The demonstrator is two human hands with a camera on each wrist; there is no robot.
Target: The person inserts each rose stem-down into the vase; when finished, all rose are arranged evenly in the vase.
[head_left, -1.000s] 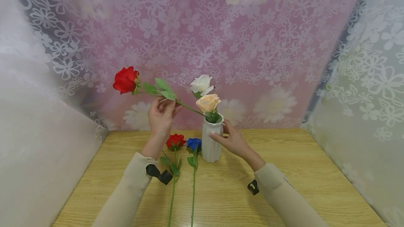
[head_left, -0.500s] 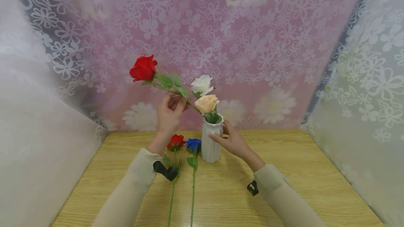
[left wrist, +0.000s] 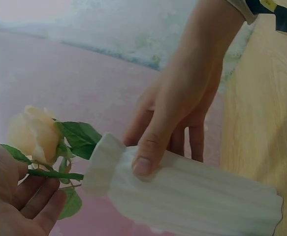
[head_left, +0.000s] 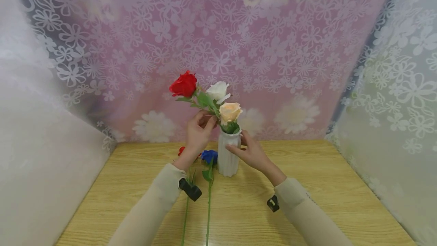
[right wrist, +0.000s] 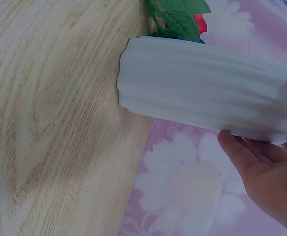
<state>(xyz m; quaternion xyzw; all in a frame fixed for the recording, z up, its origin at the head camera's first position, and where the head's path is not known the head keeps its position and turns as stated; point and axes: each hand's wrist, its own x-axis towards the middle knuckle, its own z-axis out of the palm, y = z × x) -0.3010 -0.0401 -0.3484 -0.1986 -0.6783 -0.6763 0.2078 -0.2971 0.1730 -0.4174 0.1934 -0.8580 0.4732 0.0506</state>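
A white ribbed vase (head_left: 228, 156) stands upright on the table, holding a white rose (head_left: 218, 92) and a peach rose (head_left: 230, 112). My right hand (head_left: 252, 150) grips it near the top, thumb in front and fingers behind. With the left hand (head_left: 200, 131) I pinch the stem of a red rose (head_left: 184, 84) just left of the vase mouth; its bloom leans up and left. In the left wrist view that green stem (left wrist: 54, 174) passes between thumb and fingers and reaches the vase rim. The lower stem is hidden.
On the wooden table (head_left: 290, 200) left of the vase lie a blue rose (head_left: 209, 156) and a second red rose (head_left: 182, 150), stems pointing toward me. The left forearm partly covers that red one. Behind is a pink flower-patterned curtain (head_left: 266, 48).
My left hand has moved right toward the vase, bringing the red rose closer and steeper beside the white one. The peach rose shifted slightly right. My right hand stays on the vase.
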